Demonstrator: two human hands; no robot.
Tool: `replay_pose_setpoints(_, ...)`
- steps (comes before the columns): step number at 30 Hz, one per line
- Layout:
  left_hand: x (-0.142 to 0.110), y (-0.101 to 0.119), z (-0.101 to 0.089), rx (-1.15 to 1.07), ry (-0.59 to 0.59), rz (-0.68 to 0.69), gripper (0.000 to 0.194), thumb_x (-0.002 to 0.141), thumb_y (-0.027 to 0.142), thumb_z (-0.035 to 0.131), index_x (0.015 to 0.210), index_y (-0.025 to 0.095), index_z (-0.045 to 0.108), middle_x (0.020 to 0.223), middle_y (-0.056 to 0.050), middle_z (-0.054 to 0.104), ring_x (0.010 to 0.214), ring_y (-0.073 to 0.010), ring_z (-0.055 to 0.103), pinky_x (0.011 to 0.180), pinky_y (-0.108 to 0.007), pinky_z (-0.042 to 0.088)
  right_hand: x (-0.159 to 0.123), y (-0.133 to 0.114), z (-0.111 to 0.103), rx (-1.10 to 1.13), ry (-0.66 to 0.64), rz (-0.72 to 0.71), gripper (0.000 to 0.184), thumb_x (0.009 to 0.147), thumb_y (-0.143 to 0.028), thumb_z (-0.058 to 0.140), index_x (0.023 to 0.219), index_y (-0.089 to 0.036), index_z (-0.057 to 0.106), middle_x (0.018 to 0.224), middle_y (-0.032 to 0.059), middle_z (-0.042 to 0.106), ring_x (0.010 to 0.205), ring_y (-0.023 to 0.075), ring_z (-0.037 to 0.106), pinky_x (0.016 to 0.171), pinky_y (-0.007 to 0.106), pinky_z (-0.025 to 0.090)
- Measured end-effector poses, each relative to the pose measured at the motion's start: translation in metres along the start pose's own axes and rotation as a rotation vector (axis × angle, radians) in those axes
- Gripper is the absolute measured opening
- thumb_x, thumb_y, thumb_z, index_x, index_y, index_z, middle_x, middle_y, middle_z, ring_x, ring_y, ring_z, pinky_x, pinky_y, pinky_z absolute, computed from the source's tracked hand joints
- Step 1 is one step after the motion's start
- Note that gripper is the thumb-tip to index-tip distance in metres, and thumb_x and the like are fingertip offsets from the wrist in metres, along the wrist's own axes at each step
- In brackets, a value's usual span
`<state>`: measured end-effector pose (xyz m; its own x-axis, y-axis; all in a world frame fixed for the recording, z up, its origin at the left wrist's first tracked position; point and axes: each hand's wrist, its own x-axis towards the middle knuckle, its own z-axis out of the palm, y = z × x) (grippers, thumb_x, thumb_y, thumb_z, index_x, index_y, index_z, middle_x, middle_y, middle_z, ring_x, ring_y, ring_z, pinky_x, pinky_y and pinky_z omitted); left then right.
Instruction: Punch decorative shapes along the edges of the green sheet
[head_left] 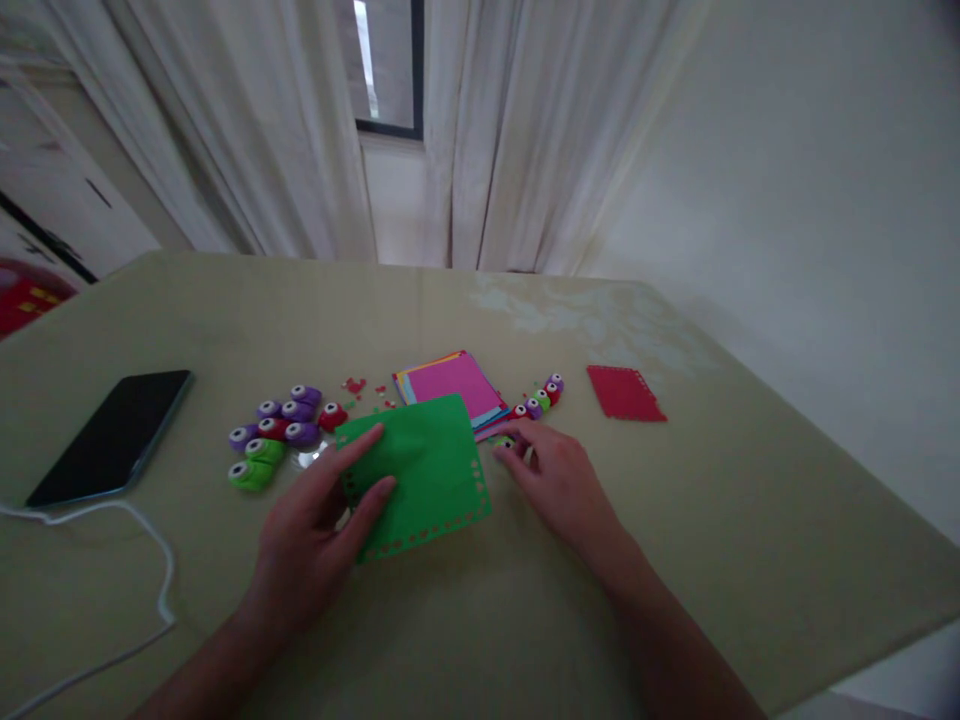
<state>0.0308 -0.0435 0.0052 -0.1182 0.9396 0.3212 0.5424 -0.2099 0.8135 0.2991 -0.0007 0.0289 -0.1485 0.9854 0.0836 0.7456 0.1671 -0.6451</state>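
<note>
My left hand grips a green paper sheet by its left side, index finger and thumb on its face. Small cut-out holes run along the sheet's bottom, left and right edges. Just right of the sheet, my right hand has its fingers curled round a small green craft punch, mostly hidden by the fingertips. Beyond that hand runs a row of purple, green and red craft punches. Behind the green sheet lies a stack of coloured paper, pink on top.
On the left sits a cluster of purple, red and green punches, near red paper scraps. A dark tablet and white cable lie farther left. At right is a red sheet with punched edges. Curtains hang behind the table.
</note>
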Motion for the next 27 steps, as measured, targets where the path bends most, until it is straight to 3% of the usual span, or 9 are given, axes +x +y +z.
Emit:
replay_pose_setpoints(4,-0.002,-0.003,0.001,0.022,0.001,0.055,0.046,0.093,0.042,0.071,0.138,0.03,0.068,0.11,-0.002,0.074,0.082,-0.0165,0.072,0.062,-0.022,0.058,-0.006,-0.009,0.0,0.48,-0.036,-0.054,0.034,0.103,-0.048,0.059,0.106,-0.02,0.077,0.079,0.0019,0.067,0.069,0.0157,0.057,0.062,0.027,0.041)
replay_pose_setpoints(7,-0.002,-0.005,0.002,0.027,-0.027,0.078,0.046,0.094,0.045,0.071,0.138,0.03,0.068,0.115,-0.002,0.074,0.086,-0.0178,0.072,0.067,-0.024,0.059,-0.009,-0.014,0.006,0.622,-0.094,-0.065,0.03,0.098,-0.047,0.067,0.097,-0.018,0.075,0.08,0.0016,0.067,0.069,0.0145,0.056,0.061,0.026,0.041)
replay_pose_setpoints(12,0.001,-0.003,0.002,-0.035,-0.061,-0.005,0.044,0.093,0.047,0.071,0.133,0.03,0.072,0.107,-0.002,0.076,0.082,-0.017,0.07,0.07,-0.024,0.06,-0.009,-0.012,0.017,0.546,-0.11,-0.079,0.024,0.099,-0.039,0.066,0.09,-0.017,0.072,0.075,-0.0001,0.064,0.064,0.0129,0.052,0.058,0.025,0.039)
replay_pose_setpoints(16,0.007,-0.008,0.003,-0.168,-0.149,-0.078,0.048,0.092,0.047,0.072,0.137,0.029,0.07,0.119,-0.004,0.076,0.09,-0.02,0.073,0.075,-0.027,0.062,-0.005,-0.007,0.024,0.432,-0.083,-0.104,0.022,0.101,-0.034,0.063,0.09,-0.017,0.07,0.073,-0.0004,0.063,0.063,0.0133,0.051,0.058,0.025,0.038)
replay_pose_setpoints(21,0.015,-0.02,0.008,-0.278,-0.29,-0.18,0.061,0.094,0.049,0.068,0.15,0.026,0.058,0.119,-0.007,0.077,0.08,-0.0199,0.072,0.063,-0.029,0.059,-0.004,-0.002,0.035,0.233,0.019,-0.167,0.017,0.102,-0.029,0.061,0.092,-0.018,0.069,0.075,0.0004,0.063,0.064,0.0151,0.054,0.061,0.027,0.04)
replay_pose_setpoints(24,0.021,-0.023,0.009,-0.085,-0.347,-0.116,0.044,0.097,0.043,0.063,0.135,0.024,0.07,0.097,-0.004,0.079,0.068,-0.0188,0.066,0.059,-0.028,0.052,-0.006,-0.009,0.04,0.103,0.17,-0.227,0.013,0.102,-0.028,0.063,0.096,-0.017,0.068,0.082,0.0032,0.065,0.07,0.0172,0.059,0.066,0.029,0.043)
replay_pose_setpoints(27,0.025,-0.022,0.009,-0.013,-0.393,-0.014,0.027,0.096,0.034,0.061,0.113,0.023,0.079,0.097,-0.005,0.081,0.077,-0.0205,0.068,0.07,-0.031,0.052,-0.002,-0.03,0.044,0.019,0.209,-0.359,0.012,0.104,-0.026,0.06,0.098,-0.018,0.067,0.088,0.0054,0.067,0.079,0.0195,0.063,0.074,0.031,0.047)
